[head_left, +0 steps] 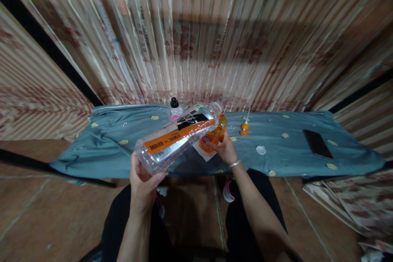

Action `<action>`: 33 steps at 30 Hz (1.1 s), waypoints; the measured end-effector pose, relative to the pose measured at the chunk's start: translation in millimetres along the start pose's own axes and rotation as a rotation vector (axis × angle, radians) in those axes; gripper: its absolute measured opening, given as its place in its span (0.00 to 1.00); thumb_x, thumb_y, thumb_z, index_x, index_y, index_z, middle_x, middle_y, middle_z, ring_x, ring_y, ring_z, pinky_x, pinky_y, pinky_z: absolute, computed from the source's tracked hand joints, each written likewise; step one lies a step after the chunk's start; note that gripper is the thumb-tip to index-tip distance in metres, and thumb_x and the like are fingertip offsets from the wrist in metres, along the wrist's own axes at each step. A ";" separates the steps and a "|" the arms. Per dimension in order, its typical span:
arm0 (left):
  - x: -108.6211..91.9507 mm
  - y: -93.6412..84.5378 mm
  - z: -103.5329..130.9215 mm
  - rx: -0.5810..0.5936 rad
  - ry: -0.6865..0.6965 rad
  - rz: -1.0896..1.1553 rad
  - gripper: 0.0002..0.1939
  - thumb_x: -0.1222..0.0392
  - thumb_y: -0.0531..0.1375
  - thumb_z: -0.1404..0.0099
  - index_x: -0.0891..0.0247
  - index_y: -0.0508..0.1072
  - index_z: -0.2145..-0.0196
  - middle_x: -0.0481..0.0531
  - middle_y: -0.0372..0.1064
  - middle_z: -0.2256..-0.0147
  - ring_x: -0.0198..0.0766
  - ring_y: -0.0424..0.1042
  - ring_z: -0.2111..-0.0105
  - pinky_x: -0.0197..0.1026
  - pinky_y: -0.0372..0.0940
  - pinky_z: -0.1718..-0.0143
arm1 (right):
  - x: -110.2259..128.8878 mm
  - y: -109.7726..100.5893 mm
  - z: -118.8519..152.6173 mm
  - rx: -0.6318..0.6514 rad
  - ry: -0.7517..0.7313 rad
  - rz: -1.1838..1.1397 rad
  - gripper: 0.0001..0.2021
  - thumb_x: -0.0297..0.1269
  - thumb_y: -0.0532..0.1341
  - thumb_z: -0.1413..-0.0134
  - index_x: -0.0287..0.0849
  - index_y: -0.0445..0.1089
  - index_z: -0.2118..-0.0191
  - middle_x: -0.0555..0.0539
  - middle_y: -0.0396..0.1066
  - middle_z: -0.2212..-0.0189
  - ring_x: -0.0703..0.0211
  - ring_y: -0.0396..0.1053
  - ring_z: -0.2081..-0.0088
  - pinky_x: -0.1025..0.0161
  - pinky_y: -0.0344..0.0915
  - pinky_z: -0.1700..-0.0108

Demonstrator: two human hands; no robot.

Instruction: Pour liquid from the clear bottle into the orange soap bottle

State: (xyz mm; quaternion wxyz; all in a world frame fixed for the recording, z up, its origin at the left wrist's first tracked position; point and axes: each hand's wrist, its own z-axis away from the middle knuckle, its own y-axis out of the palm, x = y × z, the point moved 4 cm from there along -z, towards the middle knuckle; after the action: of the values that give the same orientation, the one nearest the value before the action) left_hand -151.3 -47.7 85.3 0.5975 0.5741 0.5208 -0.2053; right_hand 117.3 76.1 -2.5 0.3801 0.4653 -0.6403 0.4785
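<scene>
My left hand (144,182) is closed around the base of a large clear plastic bottle (178,137) with an orange and black label. This bottle is tilted, its uncapped neck up at the right, over a smaller orange bottle (215,133). Whether the two mouths touch, I cannot tell. Fingers of my right hand (226,149) wrap the orange bottle, which stands on a white paper (206,154). An orange pump top (245,127) with its thin tube lies to the right. Farther right is a white round cap (260,150).
A blue patterned cloth (104,143) covers the narrow table. Behind the large bottle stands a small bottle with a black cap (174,106). A dark phone (317,144) lies at the right. Striped curtains (196,49) hang close behind, and black frame bars (52,49) flank the table.
</scene>
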 end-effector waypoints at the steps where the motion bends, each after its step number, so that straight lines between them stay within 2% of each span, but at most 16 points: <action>1: -0.4 0.1 0.0 -0.002 0.004 0.002 0.37 0.60 0.74 0.63 0.58 0.71 0.52 0.54 0.70 0.58 0.40 0.70 0.69 0.35 0.67 0.77 | 0.3 0.2 0.0 0.001 0.002 -0.003 0.40 0.42 0.72 0.62 0.47 0.55 0.42 0.44 0.74 0.53 0.47 0.74 0.53 0.49 0.72 0.51; 13: -1.2 -1.9 0.1 -0.017 -0.009 -0.008 0.39 0.60 0.75 0.66 0.57 0.72 0.53 0.54 0.70 0.59 0.43 0.71 0.65 0.34 0.67 0.79 | 9.8 -0.8 3.1 0.019 0.023 0.042 0.38 0.43 0.72 0.61 0.46 0.56 0.43 0.44 0.74 0.53 0.48 0.74 0.54 0.50 0.72 0.52; 18: -0.5 -1.9 0.3 -0.024 -0.017 -0.009 0.40 0.59 0.75 0.65 0.56 0.71 0.52 0.54 0.70 0.58 0.44 0.71 0.64 0.35 0.67 0.77 | 8.5 -1.4 2.8 -0.014 0.038 0.058 0.41 0.44 0.72 0.62 0.45 0.55 0.42 0.43 0.74 0.53 0.47 0.74 0.54 0.49 0.72 0.53; 24: -1.0 -0.6 -0.1 -0.006 -0.004 -0.031 0.38 0.57 0.75 0.64 0.57 0.71 0.52 0.55 0.70 0.57 0.48 0.72 0.61 0.37 0.68 0.74 | 8.4 -1.9 3.3 -0.007 0.048 0.063 0.43 0.44 0.73 0.64 0.45 0.55 0.41 0.42 0.74 0.54 0.46 0.74 0.54 0.49 0.71 0.52; 33: -3.4 0.6 0.2 -0.005 -0.008 -0.048 0.40 0.57 0.75 0.64 0.57 0.70 0.51 0.55 0.71 0.57 0.47 0.72 0.60 0.39 0.69 0.70 | 11.4 -3.5 3.0 0.009 0.035 0.090 0.43 0.46 0.74 0.66 0.45 0.55 0.42 0.42 0.74 0.54 0.46 0.74 0.54 0.50 0.72 0.53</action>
State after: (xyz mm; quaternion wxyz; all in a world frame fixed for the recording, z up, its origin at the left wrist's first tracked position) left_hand -152.0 -48.9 88.4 0.5958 0.5591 0.5326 -0.2207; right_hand 117.4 70.2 8.3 0.3671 0.4293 -0.6519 0.5060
